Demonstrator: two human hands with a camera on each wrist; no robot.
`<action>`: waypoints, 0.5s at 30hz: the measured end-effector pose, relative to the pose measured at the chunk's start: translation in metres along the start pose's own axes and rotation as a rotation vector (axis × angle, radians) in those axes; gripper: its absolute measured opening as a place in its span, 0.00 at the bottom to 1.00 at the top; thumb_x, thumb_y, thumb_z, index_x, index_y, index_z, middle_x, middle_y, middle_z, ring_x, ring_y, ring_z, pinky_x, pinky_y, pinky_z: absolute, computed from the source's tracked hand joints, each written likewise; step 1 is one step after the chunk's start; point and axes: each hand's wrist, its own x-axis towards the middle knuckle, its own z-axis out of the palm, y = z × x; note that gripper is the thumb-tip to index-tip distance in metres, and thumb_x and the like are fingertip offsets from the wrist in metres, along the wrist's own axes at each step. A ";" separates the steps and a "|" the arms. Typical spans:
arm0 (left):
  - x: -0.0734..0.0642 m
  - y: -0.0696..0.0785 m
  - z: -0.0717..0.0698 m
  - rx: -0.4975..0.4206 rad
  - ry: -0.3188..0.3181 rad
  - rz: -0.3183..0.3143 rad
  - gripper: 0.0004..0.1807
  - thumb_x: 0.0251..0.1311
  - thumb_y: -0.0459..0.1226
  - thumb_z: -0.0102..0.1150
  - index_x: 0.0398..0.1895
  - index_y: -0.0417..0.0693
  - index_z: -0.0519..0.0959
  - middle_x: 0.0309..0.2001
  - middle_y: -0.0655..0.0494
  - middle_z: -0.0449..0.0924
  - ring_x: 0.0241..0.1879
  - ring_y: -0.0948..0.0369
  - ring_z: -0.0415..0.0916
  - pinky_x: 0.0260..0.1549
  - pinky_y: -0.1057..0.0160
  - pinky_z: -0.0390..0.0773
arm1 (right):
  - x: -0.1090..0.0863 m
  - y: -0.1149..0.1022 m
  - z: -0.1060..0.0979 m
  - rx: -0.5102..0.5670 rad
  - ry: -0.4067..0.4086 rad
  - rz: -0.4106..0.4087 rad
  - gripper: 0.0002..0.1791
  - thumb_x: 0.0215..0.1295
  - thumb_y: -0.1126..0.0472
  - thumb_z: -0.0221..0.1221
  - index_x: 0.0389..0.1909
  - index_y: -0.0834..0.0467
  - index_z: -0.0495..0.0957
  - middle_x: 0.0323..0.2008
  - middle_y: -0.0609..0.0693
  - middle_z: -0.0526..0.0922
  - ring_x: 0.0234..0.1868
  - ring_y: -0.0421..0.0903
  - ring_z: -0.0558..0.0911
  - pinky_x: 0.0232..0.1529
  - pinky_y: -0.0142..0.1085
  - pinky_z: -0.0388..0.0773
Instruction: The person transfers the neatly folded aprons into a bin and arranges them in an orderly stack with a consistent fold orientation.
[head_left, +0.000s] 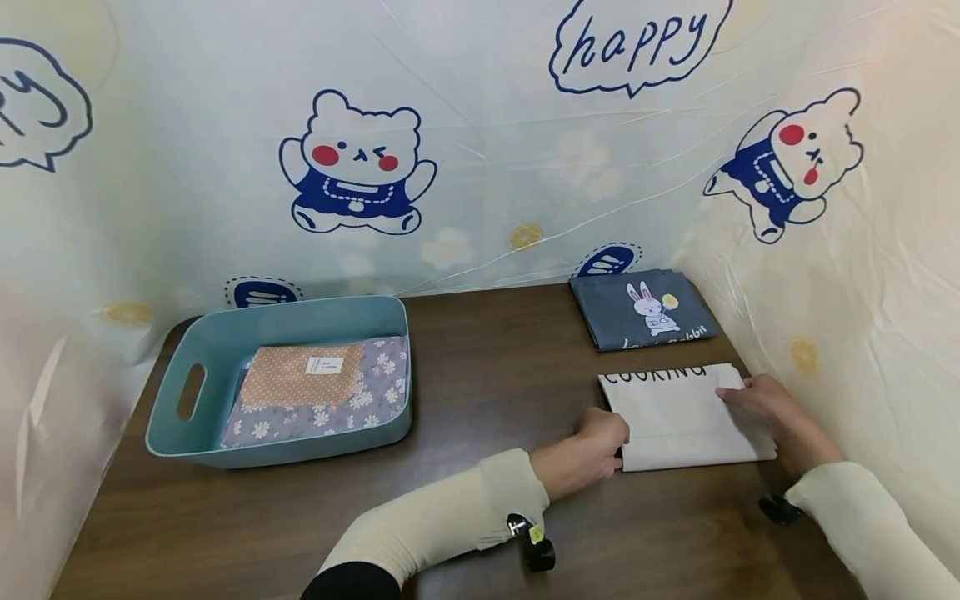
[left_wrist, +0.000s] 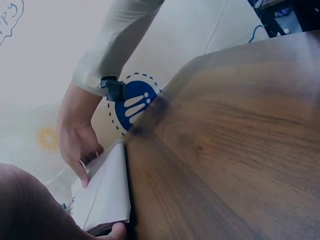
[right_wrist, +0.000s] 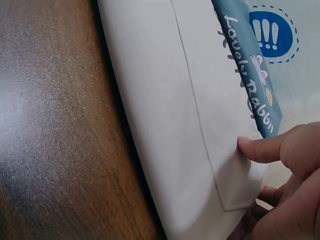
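Note:
A folded white cloth (head_left: 675,429) printed with COOKING lies at the right of the table, raised slightly at its ends. My left hand (head_left: 588,446) grips its left edge near the front corner, with the thumb (left_wrist: 118,232) on the edge in the left wrist view. At the opposite end, my right hand (head_left: 768,408) pinches the cloth, thumb on top and the other fingers at the side and partly hidden below. The right wrist view shows a stitched seam (right_wrist: 192,90) across the white cloth. Just behind it lies a folded dark blue cloth (head_left: 618,321) with a rabbit print.
A blue-green basket (head_left: 285,457) with handle holes stands at the left. In it lie a folded purple floral cloth (head_left: 382,375) and an orange dotted piece (head_left: 281,375) with a white label. A printed curtain (head_left: 487,167) borders the brown table (head_left: 480,375) behind and at the sides.

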 end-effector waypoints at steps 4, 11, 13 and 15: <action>0.000 0.001 -0.001 0.017 -0.011 0.015 0.19 0.49 0.17 0.48 0.45 0.36 0.73 0.45 0.48 0.74 0.42 0.50 0.74 0.45 0.45 0.81 | 0.000 0.000 0.000 0.012 -0.008 -0.009 0.23 0.72 0.53 0.58 0.44 0.74 0.70 0.36 0.60 0.67 0.42 0.57 0.69 0.37 0.38 0.69; 0.002 -0.006 -0.006 -0.055 -0.009 0.005 0.26 0.52 0.20 0.49 0.58 0.33 0.67 0.46 0.46 0.71 0.42 0.46 0.77 0.45 0.43 0.83 | -0.003 0.002 0.002 0.046 -0.079 -0.037 0.34 0.73 0.55 0.58 0.59 0.84 0.66 0.48 0.69 0.72 0.49 0.60 0.72 0.44 0.38 0.73; 0.002 -0.008 -0.007 -0.080 -0.018 0.002 0.30 0.52 0.20 0.48 0.63 0.32 0.64 0.48 0.44 0.70 0.44 0.45 0.76 0.46 0.42 0.82 | -0.006 0.001 0.002 0.068 -0.097 -0.041 0.33 0.73 0.57 0.58 0.59 0.85 0.65 0.49 0.69 0.72 0.50 0.60 0.72 0.45 0.39 0.72; 0.002 -0.009 -0.008 -0.092 -0.027 -0.003 0.31 0.53 0.19 0.47 0.64 0.31 0.63 0.49 0.42 0.71 0.45 0.45 0.77 0.47 0.42 0.82 | -0.008 -0.001 0.001 0.089 -0.108 -0.048 0.29 0.73 0.58 0.58 0.56 0.83 0.67 0.46 0.66 0.73 0.49 0.58 0.72 0.44 0.38 0.72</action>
